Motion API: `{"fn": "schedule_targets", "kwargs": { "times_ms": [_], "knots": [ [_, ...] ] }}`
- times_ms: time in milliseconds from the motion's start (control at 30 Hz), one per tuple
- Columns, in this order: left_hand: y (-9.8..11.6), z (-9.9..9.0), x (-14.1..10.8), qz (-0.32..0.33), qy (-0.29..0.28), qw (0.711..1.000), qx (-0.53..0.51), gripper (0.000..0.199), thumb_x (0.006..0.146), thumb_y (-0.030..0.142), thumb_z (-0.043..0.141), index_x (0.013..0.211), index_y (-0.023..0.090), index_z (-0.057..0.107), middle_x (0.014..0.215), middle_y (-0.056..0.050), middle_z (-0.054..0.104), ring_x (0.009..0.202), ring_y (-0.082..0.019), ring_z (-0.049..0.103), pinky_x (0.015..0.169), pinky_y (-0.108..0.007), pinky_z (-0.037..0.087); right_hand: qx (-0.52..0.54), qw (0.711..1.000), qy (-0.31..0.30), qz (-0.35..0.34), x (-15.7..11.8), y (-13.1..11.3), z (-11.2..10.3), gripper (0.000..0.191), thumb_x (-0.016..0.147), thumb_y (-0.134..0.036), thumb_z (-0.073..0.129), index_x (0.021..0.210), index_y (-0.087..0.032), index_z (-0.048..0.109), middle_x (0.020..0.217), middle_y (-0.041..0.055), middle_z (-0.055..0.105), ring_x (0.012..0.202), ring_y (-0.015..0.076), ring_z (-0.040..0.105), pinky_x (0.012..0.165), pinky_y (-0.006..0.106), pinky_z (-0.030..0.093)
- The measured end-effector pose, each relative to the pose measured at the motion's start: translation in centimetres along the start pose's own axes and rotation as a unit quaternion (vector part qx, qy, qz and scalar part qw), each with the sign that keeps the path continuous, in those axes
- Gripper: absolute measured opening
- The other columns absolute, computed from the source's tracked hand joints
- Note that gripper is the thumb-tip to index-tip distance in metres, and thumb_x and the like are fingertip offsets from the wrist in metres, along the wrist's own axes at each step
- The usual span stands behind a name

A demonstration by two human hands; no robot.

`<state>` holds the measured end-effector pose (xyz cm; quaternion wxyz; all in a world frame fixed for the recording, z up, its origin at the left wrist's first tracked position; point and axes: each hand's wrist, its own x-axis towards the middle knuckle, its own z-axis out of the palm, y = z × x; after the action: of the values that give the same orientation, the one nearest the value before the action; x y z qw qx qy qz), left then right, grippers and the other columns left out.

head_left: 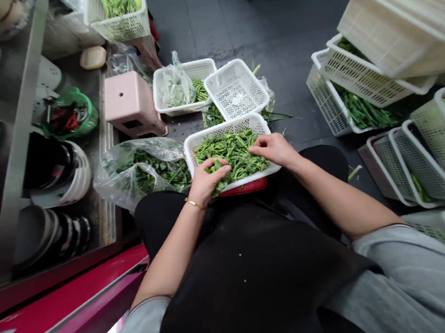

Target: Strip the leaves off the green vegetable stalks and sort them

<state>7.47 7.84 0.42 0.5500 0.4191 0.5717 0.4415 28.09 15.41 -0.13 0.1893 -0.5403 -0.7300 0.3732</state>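
Observation:
A white plastic basket stands in front of my knees, filled with cut green vegetable stems that carry small buds. My left hand, a gold bracelet at its wrist, is closed round a few of these stems over the basket's near left side. Over the right side, my right hand has thumb and fingertips pinched together just above the heap. Whatever lies in that pinch is too small to make out. Left of the basket, touching it, lies a clear plastic bag of leafy greens.
Beyond stand an unfilled white basket, a basket holding bagged greens and a pink stool. A metal shelf with bowls rises at left. Stacked vegetable baskets line the right. Something red supports the near basket.

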Motion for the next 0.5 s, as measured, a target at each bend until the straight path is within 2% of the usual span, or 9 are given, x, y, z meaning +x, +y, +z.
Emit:
{"fn": "schedule_targets", "kwargs": {
  "times_ms": [100,167,267,367,433,500],
  "knots": [
    [-0.1,1.2,1.0,0.043,-0.027,0.995,0.085,0.029,0.061,0.036,0.077,0.077,0.014,0.068,0.071,0.001,0.062,0.072,-0.015,0.055,0.070,-0.025,0.042,0.117,0.991,-0.064,-0.025,-0.4,-1.6,0.3,0.040,0.082,-0.051,0.054,0.069,-0.014,0.062,0.057,0.0002,0.056,0.049,0.0091,0.046,0.050,0.022,0.035],
    [-0.1,1.0,1.4,0.027,-0.043,0.997,0.055,0.026,0.064,0.036,0.075,0.073,0.013,0.067,0.067,0.001,0.060,0.068,-0.014,0.055,0.068,-0.025,0.041,0.109,0.991,-0.067,-0.035,-0.1,-2.0,1.3,0.043,0.087,-0.051,0.045,0.084,-0.014,0.064,0.065,0.0022,0.059,0.052,0.0100,0.049,0.052,0.023,0.037],
    [-0.2,-0.7,1.2,-0.035,-0.041,0.997,-0.051,0.024,0.066,0.033,0.074,0.077,0.014,0.065,0.079,-0.002,0.066,0.069,-0.014,0.058,0.069,-0.026,0.044,-0.082,0.992,-0.059,-0.075,0.3,-1.0,2.9,0.034,0.084,-0.042,0.055,0.104,-0.016,0.062,0.094,0.0093,0.062,0.073,0.0159,0.056,0.061,0.025,0.039],
    [-0.6,-2.7,0.4,-0.071,-0.043,0.989,-0.124,0.023,0.064,0.028,0.075,0.078,0.014,0.064,0.094,-0.006,0.069,0.072,-0.016,0.062,0.072,-0.029,0.047,-0.269,0.945,-0.128,-0.135,0.5,0.6,3.7,0.030,0.082,-0.028,0.058,0.112,-0.020,0.060,0.110,0.0126,0.056,0.087,0.0212,0.056,0.063,0.026,0.037],
    [-1.0,-3.5,0.0,-0.084,-0.044,0.985,-0.147,0.028,0.063,0.026,0.075,0.086,0.015,0.065,0.089,-0.007,0.070,0.070,-0.016,0.063,0.072,-0.031,0.048,-0.302,0.931,-0.149,-0.138,0.8,1.3,3.3,0.026,0.085,-0.025,0.053,0.110,-0.021,0.061,0.107,0.0120,0.056,0.085,0.0204,0.055,0.062,0.026,0.036],
    [-1.4,-3.5,-0.2,-0.095,-0.041,0.984,-0.145,0.037,0.062,0.026,0.075,0.096,0.015,0.066,0.083,-0.006,0.070,0.070,-0.016,0.064,0.072,-0.031,0.049,-0.262,0.948,-0.135,-0.118,1.1,1.4,2.4,0.024,0.084,-0.028,0.055,0.105,-0.020,0.062,0.098,0.0088,0.058,0.078,0.0176,0.054,0.063,0.025,0.035]
  ]
}}
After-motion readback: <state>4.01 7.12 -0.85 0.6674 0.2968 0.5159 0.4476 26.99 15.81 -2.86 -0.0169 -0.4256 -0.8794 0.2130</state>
